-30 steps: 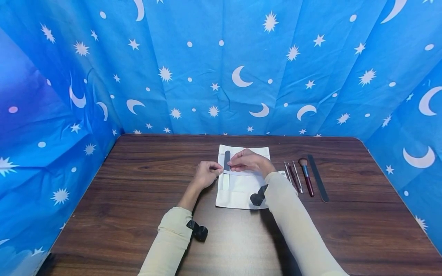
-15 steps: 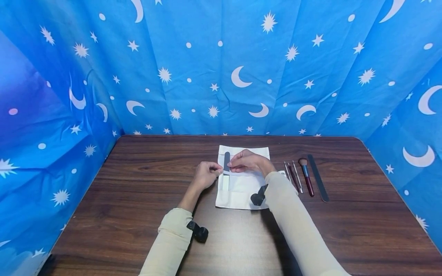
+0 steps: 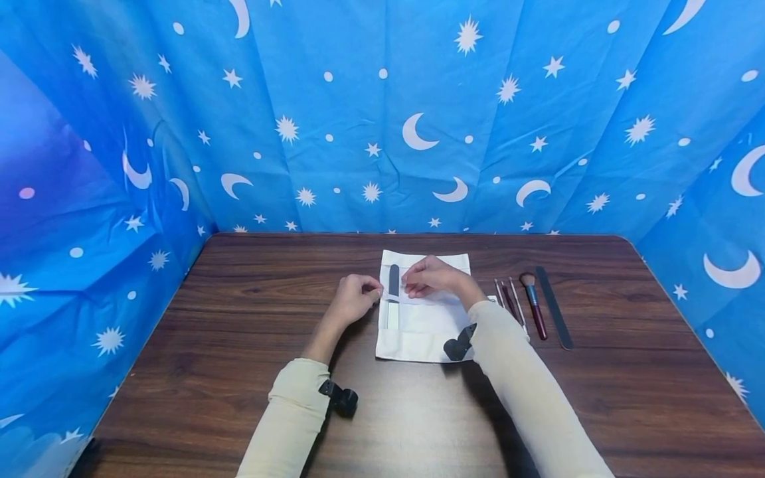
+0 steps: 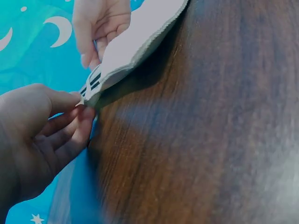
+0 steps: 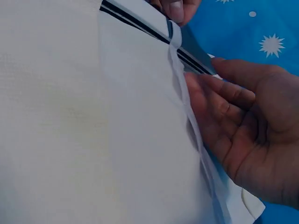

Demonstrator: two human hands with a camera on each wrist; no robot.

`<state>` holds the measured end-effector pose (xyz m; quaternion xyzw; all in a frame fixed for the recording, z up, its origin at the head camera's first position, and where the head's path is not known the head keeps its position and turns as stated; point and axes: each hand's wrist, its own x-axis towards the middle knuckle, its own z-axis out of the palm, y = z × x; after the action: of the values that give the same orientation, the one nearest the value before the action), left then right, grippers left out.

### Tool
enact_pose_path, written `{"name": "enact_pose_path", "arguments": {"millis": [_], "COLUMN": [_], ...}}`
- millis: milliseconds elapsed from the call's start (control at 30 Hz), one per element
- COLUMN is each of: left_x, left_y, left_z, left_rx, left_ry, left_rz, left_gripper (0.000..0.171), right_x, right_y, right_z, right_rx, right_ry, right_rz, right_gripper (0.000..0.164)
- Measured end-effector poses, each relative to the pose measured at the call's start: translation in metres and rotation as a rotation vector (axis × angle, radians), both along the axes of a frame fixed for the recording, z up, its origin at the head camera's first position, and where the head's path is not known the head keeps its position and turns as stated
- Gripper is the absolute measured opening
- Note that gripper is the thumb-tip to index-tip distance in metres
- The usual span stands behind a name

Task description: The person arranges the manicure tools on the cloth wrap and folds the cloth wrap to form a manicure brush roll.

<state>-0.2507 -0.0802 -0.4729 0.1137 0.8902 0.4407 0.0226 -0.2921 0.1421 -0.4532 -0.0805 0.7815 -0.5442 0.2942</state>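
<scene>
A white fabric tool case [image 3: 412, 346] lies spread on the table, with a pale band across its middle. A grey nail file [image 3: 394, 281] stands under that band along the left side; its dark, layered edge [image 5: 140, 25] shows in the right wrist view. My left hand [image 3: 354, 299] pinches the case's left border beside the band, between thumb and fingers. My right hand [image 3: 436, 275] is above the case, just right of the file. Its thumb and fingers are parted close to the file's edge, and whether they touch it is hard to tell.
Right of the case lie several slim tools [image 3: 517, 305], a makeup brush [image 3: 534, 304] with a dark red handle, and another dark nail file [image 3: 554, 309]. The brown wooden table [image 3: 239, 318] is enclosed by a blue star-and-moon curtain [image 3: 335, 113].
My right hand's fingertips have drawn slightly right, away from the nail file they were against. The file stays under the band, and my left hand keeps its place at the border.
</scene>
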Motion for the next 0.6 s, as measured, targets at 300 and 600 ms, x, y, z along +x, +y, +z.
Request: {"name": "enact_pose_path", "arguments": {"millis": [300, 600], "left_x": [0.006, 0.011], "left_y": [0.011, 0.025], "left_z": [-0.001, -0.006], "left_rx": [0.047, 0.044], "left_ry": [0.102, 0.04], "left_rz": [-0.036, -0.06], "left_gripper": [0.01, 0.013], "right_x": [0.016, 0.034], "right_y": [0.032, 0.074], "right_z": [0.008, 0.019], "right_rx": [0.045, 0.093], "right_ry": [0.118, 0.181], "right_rz": [-0.06, -0.129], "right_gripper": [0.035, 0.042]}}
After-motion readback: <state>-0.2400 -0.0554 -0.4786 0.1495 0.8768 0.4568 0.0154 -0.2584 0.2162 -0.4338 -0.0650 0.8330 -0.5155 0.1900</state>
